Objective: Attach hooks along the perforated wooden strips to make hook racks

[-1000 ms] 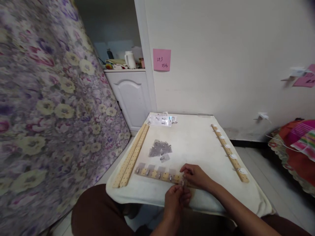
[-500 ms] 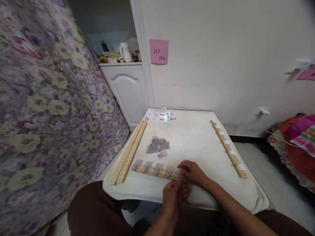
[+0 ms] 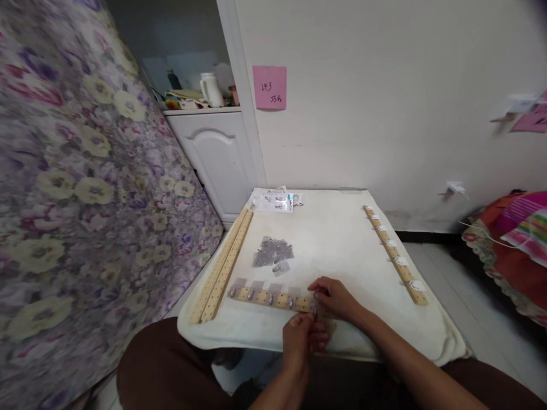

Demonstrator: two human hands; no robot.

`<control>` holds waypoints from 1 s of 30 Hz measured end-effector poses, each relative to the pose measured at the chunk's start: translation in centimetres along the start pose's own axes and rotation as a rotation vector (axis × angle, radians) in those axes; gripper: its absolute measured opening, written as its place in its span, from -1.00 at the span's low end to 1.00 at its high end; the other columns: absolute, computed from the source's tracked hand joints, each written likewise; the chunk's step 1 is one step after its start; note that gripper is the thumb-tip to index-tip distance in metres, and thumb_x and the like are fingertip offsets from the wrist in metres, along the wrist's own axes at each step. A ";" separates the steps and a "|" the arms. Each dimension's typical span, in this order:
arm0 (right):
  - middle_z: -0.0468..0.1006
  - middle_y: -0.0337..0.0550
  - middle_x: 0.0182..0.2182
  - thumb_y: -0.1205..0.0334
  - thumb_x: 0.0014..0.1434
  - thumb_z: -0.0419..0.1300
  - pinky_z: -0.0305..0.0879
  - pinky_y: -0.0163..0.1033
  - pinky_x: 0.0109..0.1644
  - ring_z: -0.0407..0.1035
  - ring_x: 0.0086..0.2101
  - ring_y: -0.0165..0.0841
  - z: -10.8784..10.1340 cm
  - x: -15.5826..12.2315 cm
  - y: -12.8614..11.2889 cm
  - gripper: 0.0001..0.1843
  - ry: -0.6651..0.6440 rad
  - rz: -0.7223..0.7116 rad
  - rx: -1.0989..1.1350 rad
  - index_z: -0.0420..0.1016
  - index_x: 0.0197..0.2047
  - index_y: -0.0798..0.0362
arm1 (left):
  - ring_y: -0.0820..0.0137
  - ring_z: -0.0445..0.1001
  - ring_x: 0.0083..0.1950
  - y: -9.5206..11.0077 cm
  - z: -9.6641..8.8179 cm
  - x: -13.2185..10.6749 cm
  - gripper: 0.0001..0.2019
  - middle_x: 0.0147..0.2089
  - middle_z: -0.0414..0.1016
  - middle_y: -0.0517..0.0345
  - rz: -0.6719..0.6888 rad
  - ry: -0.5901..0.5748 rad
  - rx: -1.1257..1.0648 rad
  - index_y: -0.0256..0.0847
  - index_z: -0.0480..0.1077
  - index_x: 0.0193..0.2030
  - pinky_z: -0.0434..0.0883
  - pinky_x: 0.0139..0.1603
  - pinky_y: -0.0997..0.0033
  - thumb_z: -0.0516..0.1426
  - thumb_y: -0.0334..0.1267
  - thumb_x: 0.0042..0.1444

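The left hand (image 3: 301,335) is working at the front edge of the near strip (image 3: 282,299), its thumb and forefinger closing together on the lower end of a small metal piece (image 3: 315,310), the other fingers curling underneath. The right hand (image 3: 335,297) is reaching in from the other side, its fingers bending over the strip near the same piece; whether they are gripping anything, one cannot tell. The near strip is lying crosswise on the table (image 3: 333,239), close to the person, its right end partly hiding behind the hands. Four other pieces (image 3: 271,299) are sitting along it in a row to the left, spacing out fairly evenly, with grey see-through films (image 3: 276,287) showing at its far edge. Beyond the strip, a pile (image 3: 272,252) of similar films and metal parts is lying loose, one film resting at its near side. Two bare strips (image 3: 229,267) are lying side by side along the left edge. A further strip (image 3: 394,253) is lying along the right edge, carrying white tags (image 3: 416,286). At the far left corner, packs (image 3: 271,203) are overlapping. A pink note (image 3: 269,86) is hanging on the wall (image 3: 363,102).
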State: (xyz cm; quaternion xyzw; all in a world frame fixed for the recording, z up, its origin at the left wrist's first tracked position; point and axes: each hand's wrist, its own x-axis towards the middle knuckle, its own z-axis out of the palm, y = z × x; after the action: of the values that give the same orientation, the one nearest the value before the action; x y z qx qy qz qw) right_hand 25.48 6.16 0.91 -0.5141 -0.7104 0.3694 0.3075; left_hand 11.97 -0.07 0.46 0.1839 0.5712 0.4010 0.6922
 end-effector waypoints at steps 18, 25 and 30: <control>0.46 -0.22 -0.46 0.41 -0.04 0.07 0.20 -0.34 -0.33 0.30 -0.44 -0.43 0.2 0.4 0.1 -0.72 0.020 0.014 -0.056 0.50 -0.25 0.08 | 0.48 0.36 -0.70 0.0 0.4 -0.4 -0.80 -0.62 0.42 0.22 0.049 0.030 0.002 -0.24 0.24 -0.42 0.24 -0.70 0.54 0.14 -0.16 -0.07; 0.46 -0.24 -0.48 0.39 -0.02 0.06 0.18 -0.34 -0.33 0.30 -0.45 -0.43 0.2 0.2 -0.2 -0.73 0.025 0.034 -0.075 0.49 -0.25 0.07 | 0.50 0.36 -0.70 -0.3 0.4 -0.4 -0.80 -0.61 0.42 0.23 0.079 0.045 0.026 -0.23 0.23 -0.43 0.23 -0.71 0.57 0.12 -0.16 -0.03; 0.45 -0.26 -0.49 0.40 -0.03 0.05 0.17 -0.34 -0.32 0.29 -0.45 -0.43 0.2 0.1 -0.3 -0.70 0.030 0.034 -0.096 0.48 -0.22 0.03 | 0.50 0.35 -0.71 -0.2 0.6 -0.4 -0.79 -0.63 0.41 0.24 0.073 0.062 0.037 -0.23 0.23 -0.43 0.21 -0.72 0.57 0.13 -0.14 -0.04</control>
State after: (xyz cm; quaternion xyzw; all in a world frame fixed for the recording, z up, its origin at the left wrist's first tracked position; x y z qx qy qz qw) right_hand 25.11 6.17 1.07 -0.5457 -0.7137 0.3323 0.2871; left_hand 12.56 -0.37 0.69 0.2049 0.5928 0.4206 0.6555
